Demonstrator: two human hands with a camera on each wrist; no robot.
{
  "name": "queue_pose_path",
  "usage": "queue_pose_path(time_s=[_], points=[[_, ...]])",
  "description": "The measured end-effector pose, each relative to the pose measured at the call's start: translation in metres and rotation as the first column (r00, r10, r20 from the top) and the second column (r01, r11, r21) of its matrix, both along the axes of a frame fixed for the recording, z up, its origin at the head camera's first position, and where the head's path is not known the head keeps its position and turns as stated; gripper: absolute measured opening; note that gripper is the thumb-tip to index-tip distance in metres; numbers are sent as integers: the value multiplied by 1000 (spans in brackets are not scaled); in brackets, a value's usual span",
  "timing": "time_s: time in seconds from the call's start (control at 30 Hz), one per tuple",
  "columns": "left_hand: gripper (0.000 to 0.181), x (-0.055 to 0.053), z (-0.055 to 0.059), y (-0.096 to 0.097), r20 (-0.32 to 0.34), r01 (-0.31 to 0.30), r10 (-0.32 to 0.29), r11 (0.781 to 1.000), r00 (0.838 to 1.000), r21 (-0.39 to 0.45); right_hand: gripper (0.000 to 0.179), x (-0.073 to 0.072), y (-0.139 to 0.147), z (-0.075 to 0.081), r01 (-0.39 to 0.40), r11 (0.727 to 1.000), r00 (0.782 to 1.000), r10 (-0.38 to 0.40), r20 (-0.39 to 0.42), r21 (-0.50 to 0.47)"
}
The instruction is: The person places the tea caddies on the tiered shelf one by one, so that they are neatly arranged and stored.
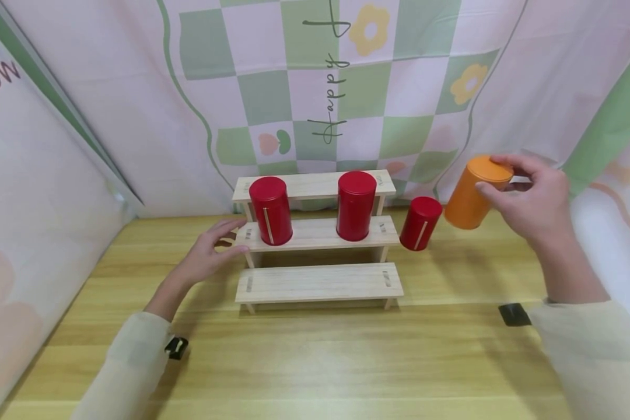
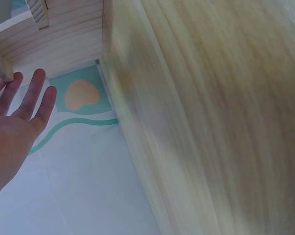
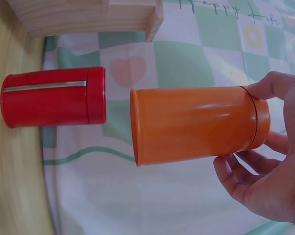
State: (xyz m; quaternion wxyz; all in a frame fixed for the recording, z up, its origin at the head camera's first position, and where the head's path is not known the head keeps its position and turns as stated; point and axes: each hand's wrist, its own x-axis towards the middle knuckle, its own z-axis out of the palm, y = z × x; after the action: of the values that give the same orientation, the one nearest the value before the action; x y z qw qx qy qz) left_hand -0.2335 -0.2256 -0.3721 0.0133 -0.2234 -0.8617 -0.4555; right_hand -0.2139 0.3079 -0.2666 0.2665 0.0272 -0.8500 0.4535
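Has the left hand (image 1: pixel 207 254) spread at a wooden stand (image 1: pixel 319 283), with two red canisters (image 1: pixel 277 217) on the middle step, to that hand's right. Past a third red canister (image 1: pixel 421 226) on the tabletop (image 1: pixel 315 361), pinches a raised orange canister (image 1: pixel 467 198) in the right hand (image 1: pixel 539 198).

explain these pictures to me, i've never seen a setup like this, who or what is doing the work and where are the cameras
There's no machine here: a person works with bare hands. The wide picture comes from a camera on their head, looking forward and down; the other two come from a camera on each wrist.

A stepped wooden stand is on the table. Two red cans are on its middle step, and a third red can is on the table beside it.

The right hand holds an orange can in the air by its top. The left hand is at the middle step's left end.
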Motion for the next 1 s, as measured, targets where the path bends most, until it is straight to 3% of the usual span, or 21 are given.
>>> queue_pose_path(time_s=[0.7,1.0], points=[[59,-1,-3,0,-4,1,-1,1000,1000,9,43,11,-23,0,-111,992,988,117,-103,64],[60,0,0,0,-2,-4,4,1000,1000,2,42,17,-34,-3,-198,978,966,206,-159,66]])
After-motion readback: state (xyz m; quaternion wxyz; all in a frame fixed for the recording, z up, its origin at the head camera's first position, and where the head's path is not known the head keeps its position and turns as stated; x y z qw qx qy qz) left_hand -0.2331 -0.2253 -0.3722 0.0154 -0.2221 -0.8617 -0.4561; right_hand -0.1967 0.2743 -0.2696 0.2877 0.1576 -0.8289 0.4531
